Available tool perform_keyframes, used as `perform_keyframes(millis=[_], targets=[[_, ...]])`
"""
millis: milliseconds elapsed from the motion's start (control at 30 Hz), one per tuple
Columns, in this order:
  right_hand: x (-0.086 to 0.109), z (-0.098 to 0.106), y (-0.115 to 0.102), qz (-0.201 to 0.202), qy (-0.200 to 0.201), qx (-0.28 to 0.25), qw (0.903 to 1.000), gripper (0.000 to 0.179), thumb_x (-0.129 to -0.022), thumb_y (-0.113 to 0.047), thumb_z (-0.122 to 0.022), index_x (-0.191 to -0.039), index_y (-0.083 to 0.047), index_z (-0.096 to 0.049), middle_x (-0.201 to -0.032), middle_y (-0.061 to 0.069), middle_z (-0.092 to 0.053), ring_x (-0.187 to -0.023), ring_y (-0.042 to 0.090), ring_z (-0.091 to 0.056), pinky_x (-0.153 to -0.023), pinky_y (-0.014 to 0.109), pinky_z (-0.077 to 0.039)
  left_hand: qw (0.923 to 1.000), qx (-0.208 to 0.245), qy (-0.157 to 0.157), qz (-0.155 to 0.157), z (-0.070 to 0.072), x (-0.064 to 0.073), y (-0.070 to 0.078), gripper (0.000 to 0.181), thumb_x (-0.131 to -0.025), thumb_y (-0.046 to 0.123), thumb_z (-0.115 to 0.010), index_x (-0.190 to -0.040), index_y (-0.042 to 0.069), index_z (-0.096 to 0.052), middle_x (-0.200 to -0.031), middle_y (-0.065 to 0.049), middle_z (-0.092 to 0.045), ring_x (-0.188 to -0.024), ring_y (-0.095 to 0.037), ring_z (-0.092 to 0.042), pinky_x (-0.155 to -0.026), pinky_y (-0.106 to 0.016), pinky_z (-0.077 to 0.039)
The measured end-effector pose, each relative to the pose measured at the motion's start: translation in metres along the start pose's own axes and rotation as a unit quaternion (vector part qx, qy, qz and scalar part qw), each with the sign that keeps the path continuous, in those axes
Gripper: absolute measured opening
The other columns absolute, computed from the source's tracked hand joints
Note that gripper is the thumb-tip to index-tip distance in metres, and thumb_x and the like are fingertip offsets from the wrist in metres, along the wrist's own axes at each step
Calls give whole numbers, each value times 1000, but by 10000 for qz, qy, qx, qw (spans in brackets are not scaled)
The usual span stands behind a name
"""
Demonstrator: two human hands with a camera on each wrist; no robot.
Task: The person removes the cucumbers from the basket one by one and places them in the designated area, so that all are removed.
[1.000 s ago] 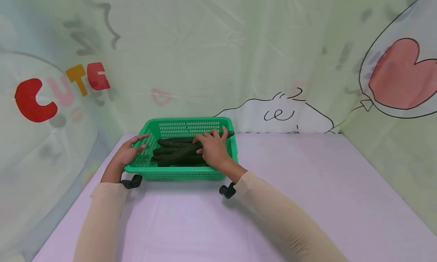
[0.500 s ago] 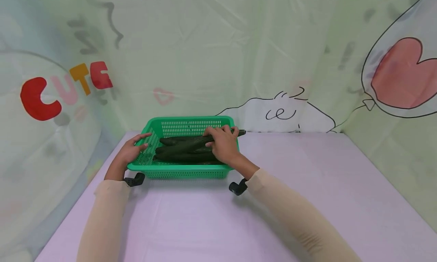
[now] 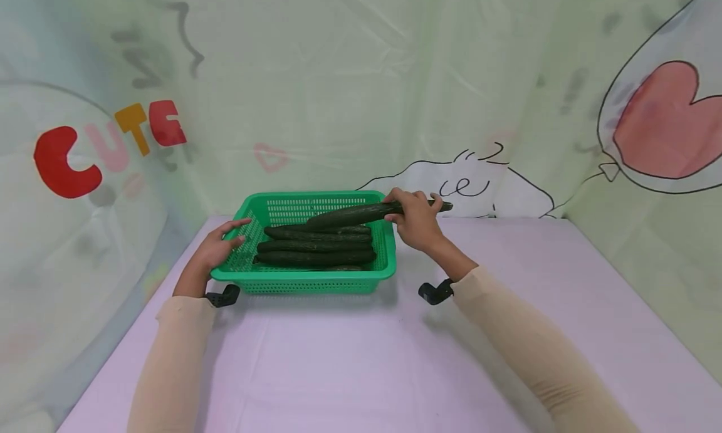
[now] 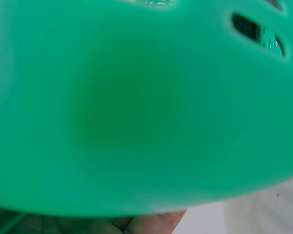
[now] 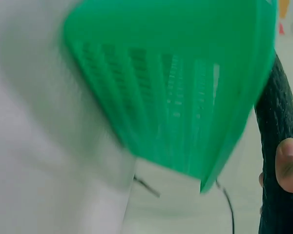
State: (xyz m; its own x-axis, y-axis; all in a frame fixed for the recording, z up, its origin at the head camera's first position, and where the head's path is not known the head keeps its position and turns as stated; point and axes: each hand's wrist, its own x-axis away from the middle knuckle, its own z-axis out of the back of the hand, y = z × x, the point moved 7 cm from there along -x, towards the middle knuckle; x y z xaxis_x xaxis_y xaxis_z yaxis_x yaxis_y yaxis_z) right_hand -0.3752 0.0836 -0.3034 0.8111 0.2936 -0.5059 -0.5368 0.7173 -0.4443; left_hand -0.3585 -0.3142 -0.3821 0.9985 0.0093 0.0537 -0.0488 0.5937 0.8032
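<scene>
**One cucumber raised at a slant, its low end over a loaded basket**

My right hand (image 3: 417, 220), right of centre in the frame, grips one dark cucumber (image 3: 355, 216) toward its right end; in the right wrist view, at the right edge of the frame, my thumb lies against its skin. My left hand (image 3: 214, 251), left of centre, holds the left end of the green basket (image 3: 304, 276) at the rim.

What worries me is the long part left of my grip. It slopes down over the basket, and I can't tell whether its tip touches what lies below. If I swung it right while it is this low, it could knock the basket's right wall or drag a neighbour along. Holding it so far from its middle, I might also let it twist or slip. If my left hand let go during such a knock, the basket could slide on the bench (image 3: 333, 358).

The basket is a slotted, rectangular tray, sitting centre-left on the bench. In it, other cucumbers (image 3: 313, 246) lie roughly side by side across the frame; at least three show, and some may be hidden underneath.
</scene>
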Motion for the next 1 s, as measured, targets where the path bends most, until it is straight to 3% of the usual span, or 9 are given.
perform_keyframes(millis=[267, 533, 767, 1000], targets=[[-3, 21, 50, -177, 56, -11, 9998, 21, -90, -14, -70, -111, -11, -63, -105, 16, -72, -113, 43, -51, -109, 71, 0, 10000, -72, 22, -12, 1, 1, 2, 52, -105, 21, -47, -155, 25, -34, -165, -17, -14, -149, -47, -14, -114, -69, -21], [-3, 38, 111, -781, -86, 89, 9969, 24, -96, -14, -63, -119, -9, -57, -112, 25, -66, -117, 47, -47, -109, 72, 4, 10000, -5, 39, 30, 0, 0, 1, 51, -105, 21, -47, -155, 26, -35, -165, -16, -14, -150, -46, -14, -114, -69, -20], [4, 59, 148, -1201, -157, 272, 9923, 28, -99, -14, -59, -124, -5, -53, -109, 30, -64, -114, 52, -45, -106, 74, 2, 10000, -4, 27, 29, -1, 0, 0, 51, -105, 22, -48, -154, 27, -36, -165, -15, -15, -150, -46, -14, -114, -69, -20], [6, 54, 179, -1513, -471, 520, 9860, 29, -99, -13, -59, -125, -4, -52, -104, 32, -65, -111, 53, -46, -103, 78, 2, 9999, -5, 81, 85, 1, -2, -4, 50, -105, 21, -47, -154, 26, -37, -165, -15, -15, -150, -46, -14, -114, -69, -20]])
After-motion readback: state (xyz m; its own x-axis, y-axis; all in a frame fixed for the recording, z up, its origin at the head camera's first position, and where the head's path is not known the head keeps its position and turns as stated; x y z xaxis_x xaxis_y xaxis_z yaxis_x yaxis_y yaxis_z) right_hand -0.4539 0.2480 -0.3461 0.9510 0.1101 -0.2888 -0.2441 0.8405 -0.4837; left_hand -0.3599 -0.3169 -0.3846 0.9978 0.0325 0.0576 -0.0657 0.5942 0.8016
